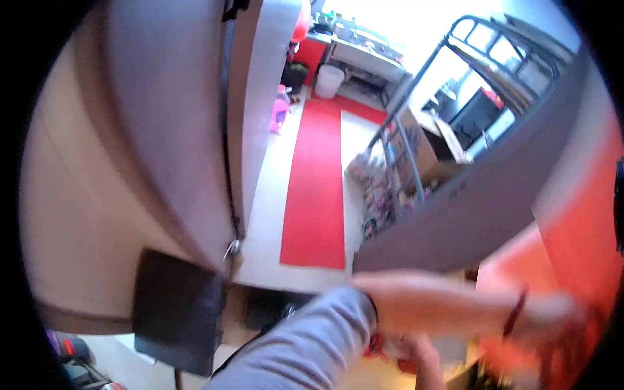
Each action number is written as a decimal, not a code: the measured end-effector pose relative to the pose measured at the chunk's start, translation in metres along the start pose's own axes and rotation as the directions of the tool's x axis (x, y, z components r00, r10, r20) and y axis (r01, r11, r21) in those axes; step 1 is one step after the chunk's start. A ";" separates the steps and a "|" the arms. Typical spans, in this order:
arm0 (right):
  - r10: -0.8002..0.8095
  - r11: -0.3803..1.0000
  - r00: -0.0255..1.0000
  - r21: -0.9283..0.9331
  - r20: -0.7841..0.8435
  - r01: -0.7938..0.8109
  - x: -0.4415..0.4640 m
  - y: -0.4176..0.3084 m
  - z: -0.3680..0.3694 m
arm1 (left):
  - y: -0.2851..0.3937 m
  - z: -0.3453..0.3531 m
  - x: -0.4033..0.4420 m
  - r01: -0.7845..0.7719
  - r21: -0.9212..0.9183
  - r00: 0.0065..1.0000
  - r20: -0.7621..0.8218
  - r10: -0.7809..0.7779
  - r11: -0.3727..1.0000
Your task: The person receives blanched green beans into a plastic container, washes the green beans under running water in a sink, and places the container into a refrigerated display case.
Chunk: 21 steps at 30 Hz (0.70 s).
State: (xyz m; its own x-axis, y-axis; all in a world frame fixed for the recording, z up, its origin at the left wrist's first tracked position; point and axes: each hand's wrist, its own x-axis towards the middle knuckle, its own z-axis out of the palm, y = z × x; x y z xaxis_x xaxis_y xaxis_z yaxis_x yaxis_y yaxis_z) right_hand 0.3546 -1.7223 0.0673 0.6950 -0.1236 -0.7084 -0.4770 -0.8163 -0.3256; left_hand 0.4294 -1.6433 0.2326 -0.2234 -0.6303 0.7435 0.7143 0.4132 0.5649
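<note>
My left arm, in a grey sleeve, reaches across the lower part of the view to the right. A dark red band circles its wrist. My left hand (552,318) is smeared by motion and lies against a large orange-red sheet-like thing (578,240), possibly cloth or plastic; its grip is not clear. Below the forearm, my right hand (419,354) shows in part, close to a small red thing (407,366) too blurred to name. The left forearm covers some of that hand, and its fingers cannot be made out.
A grey-brown cabinet or door panel (169,117) stands at the left, with a dark chair back (177,309) below it. A red floor strip (315,188) leads to a white bin (329,81). A metal bunk frame (406,156) and brown panel (468,208) are on the right.
</note>
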 end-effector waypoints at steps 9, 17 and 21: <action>-0.158 0.946 0.948 0.232 -0.277 0.225 0.132 0.209 0.013 | 0.112 -0.220 -0.096 0.499 0.650 0.850 -0.496 -0.177 0.573; -0.133 0.911 0.923 0.322 -0.361 0.257 0.255 0.122 -0.112 | 0.209 -0.395 -0.136 0.695 0.618 0.694 -0.710 -0.120 0.367; -0.307 0.888 0.835 0.178 -0.457 0.424 0.361 0.037 -0.288 | 0.276 -0.433 -0.192 0.939 0.244 0.269 -0.960 -0.076 0.242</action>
State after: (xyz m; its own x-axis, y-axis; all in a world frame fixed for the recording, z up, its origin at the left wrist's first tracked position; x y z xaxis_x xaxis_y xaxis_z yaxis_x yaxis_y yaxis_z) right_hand 0.7431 -1.9592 -0.0204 0.9725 -0.1103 -0.2050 -0.2245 -0.6765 -0.7013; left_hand 0.9569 -1.6924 0.0909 0.5220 -0.8323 -0.1866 -0.1985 -0.3313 0.9224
